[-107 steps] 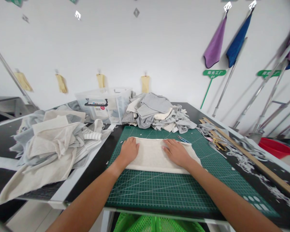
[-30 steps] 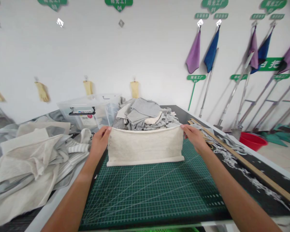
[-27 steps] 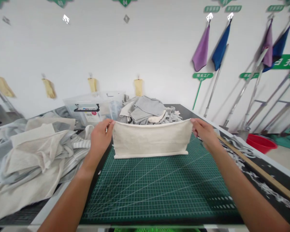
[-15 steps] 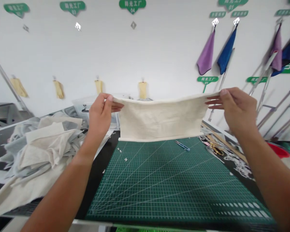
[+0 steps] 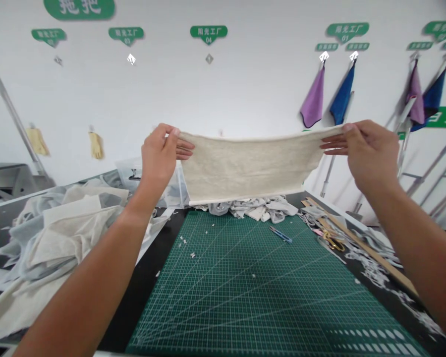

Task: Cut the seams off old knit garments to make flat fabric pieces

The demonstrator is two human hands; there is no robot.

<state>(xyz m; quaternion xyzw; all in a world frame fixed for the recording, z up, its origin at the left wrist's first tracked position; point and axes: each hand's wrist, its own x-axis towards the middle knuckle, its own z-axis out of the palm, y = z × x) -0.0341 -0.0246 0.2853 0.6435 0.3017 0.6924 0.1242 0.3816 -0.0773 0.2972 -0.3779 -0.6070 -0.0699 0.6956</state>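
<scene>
A cream cloth (image 5: 249, 166) hangs stretched in the air above the far part of a green cutting mat (image 5: 238, 292). Its upper left corner is pinched by my left hand (image 5: 163, 153), thumb in front and fingers behind. My right hand (image 5: 369, 153) pinches the upper right corner in the same way. The top edge sags slightly between the hands, and the lower edge hangs free. Below it on the mat lies a pair of blue thread snips (image 5: 281, 234).
Left of the mat is a heap of cream and grey cloths (image 5: 67, 223). More scraps (image 5: 260, 208) lie at the mat's far edge, near a clear plastic bin (image 5: 176, 186). Gold-handled scissors (image 5: 332, 241), a wooden strip (image 5: 379, 258) and white trimmings lie at the right.
Both hands and the cloth have risen a little over the mat. The camera view has tilted up, and the scraps at the mat's far edge have come into sight.
</scene>
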